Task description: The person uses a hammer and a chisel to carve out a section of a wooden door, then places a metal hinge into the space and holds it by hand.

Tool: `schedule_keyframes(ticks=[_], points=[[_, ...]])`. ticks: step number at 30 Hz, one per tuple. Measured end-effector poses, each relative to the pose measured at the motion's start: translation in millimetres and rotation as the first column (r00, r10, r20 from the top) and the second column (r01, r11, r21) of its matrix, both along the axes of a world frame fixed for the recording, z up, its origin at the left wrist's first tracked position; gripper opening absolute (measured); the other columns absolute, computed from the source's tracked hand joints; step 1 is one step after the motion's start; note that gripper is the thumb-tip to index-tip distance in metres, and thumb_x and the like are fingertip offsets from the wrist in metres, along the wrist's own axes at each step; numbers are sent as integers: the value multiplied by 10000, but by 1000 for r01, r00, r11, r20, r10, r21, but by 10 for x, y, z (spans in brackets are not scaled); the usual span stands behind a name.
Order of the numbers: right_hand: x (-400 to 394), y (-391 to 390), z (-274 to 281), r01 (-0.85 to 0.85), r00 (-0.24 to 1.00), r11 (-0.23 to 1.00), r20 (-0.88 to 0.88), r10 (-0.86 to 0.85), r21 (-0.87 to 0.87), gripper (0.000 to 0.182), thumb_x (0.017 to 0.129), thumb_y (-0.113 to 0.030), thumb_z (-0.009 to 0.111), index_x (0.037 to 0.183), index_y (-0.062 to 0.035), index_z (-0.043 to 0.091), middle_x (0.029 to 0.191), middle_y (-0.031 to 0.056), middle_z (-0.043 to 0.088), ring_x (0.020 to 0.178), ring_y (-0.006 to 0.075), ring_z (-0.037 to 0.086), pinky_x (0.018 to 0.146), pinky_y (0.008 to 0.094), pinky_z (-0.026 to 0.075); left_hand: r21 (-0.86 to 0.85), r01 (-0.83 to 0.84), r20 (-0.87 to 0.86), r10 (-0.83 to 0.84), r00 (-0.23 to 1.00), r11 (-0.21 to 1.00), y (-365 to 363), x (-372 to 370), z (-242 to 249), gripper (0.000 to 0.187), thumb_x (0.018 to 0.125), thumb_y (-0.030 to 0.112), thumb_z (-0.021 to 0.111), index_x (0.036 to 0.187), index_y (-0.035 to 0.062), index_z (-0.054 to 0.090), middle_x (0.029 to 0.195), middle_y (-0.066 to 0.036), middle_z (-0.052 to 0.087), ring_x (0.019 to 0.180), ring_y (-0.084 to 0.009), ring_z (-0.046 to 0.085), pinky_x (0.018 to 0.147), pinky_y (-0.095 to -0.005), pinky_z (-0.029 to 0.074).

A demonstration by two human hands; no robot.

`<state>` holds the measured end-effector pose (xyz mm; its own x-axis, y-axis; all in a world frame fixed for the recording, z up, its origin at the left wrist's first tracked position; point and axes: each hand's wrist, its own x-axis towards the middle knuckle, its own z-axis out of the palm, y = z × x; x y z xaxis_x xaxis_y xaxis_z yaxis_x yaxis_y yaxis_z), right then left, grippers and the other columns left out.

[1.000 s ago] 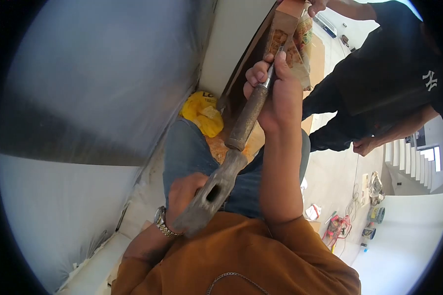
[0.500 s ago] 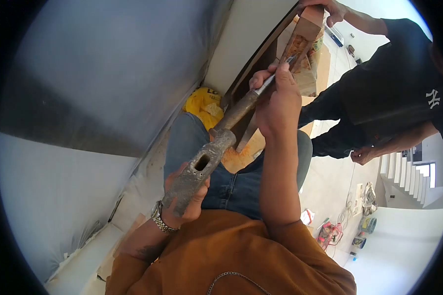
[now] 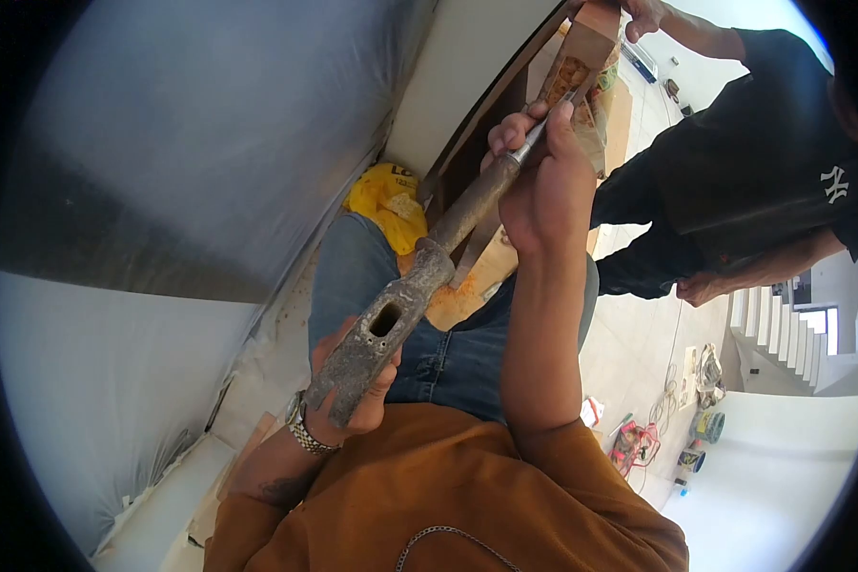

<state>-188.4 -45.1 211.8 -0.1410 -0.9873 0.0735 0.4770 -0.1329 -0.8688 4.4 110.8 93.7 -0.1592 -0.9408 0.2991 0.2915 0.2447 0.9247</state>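
My left hand [image 3: 377, 396], a watch on its wrist, is closed below a worn metal hammer head [image 3: 357, 360]; the handle in its grip is mostly hidden. The hammer's round face appears to meet the butt of a chisel [image 3: 477, 202], though depth makes contact hard to judge. My right hand [image 3: 548, 191], palm up, is wrapped around the chisel near its shiny metal collar. The chisel's tip reaches a rough, chipped hollow in a reddish-brown wooden beam [image 3: 596, 43]. A co-worker's hand [image 3: 643, 17] rests at the beam's far end.
The co-worker [image 3: 763, 162] stands at the right in dark clothes. A yellow bag [image 3: 386, 200] lies beyond my left knee. Plastic sheeting [image 3: 162, 172] covers the left side. Wood shavings [image 3: 453, 305] lie between my legs. Buckets [image 3: 707, 426] and cables sit at the lower right.
The view has shifted slightly. The hammer head and chisel remain lined up, and both of my hands keep their grips. The co-worker's hand stays at the beam's end.
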Motion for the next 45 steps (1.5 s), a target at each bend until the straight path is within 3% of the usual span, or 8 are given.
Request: schedule_keyframes(ticks=[11,19,22,25,28,41,43,45], points=[[8,-38,29,25,995,1000,92,-26,9,295,1104,-368,365,1016,-103,460,757,64,533,746,205,495,701,350,414,24,-107,194,100,976,994,-6,-46,-234,441,839,370,799,1047,36,602,814,-86,649,679,-253,660,625,-325,514],[-33,-4,132,-55,992,997,113,49,46,274,1104,-357,358,999,-122,454,771,18,476,762,172,454,690,316,398,-379,-4,54,26,998,925,-174,-66,-142,335,836,262,769,1003,28,597,833,-117,659,658,-302,656,607,-356,514],[-26,-32,81,-65,994,998,88,63,22,273,1104,-359,358,998,-126,453,772,17,467,771,171,456,688,313,401,-112,18,119,-4,993,994,-184,-49,-115,289,900,263,725,999,23,598,798,-97,653,668,-270,661,607,-350,513],[-52,-99,-110,-20,1000,1000,9,20,-6,290,1106,-360,360,1007,-111,469,774,33,506,773,185,484,711,333,423,-7,-30,99,30,995,1000,-59,10,-1,312,930,304,697,1010,19,599,796,-76,656,688,-227,660,619,-330,506],[4,-183,-212,158,913,987,-382,-144,6,317,1110,-356,358,1022,-83,494,744,67,581,678,174,534,590,315,442,-56,-35,86,40,996,998,-56,45,-71,313,936,291,684,1041,7,604,842,-75,662,699,-201,645,635,-312,497],[-42,-99,7,60,998,998,-33,-61,-36,318,1110,-344,363,1030,-61,485,727,84,546,722,207,506,696,337,431,-71,-7,84,13,996,997,-92,-1,-37,308,814,185,754,1009,-4,609,821,-109,641,675,-267,661,619,-317,499],[-66,-64,73,23,1000,1000,10,-22,-5,312,1107,-353,367,1028,-74,482,720,72,534,719,204,502,688,335,427,-64,89,-199,-100,975,994,-108,-1,60,317,812,216,774,982,14,598,780,-111,632,628,-305,642,589,-320,498],[-89,-16,135,-13,998,1000,59,11,25,305,1105,-362,370,1025,-88,479,712,60,522,716,201,497,679,333,423,-197,44,72,-31,997,979,-75,135,261,310,833,221,765,991,17,593,788,-110,639,637,-296,647,587,-332,503]])
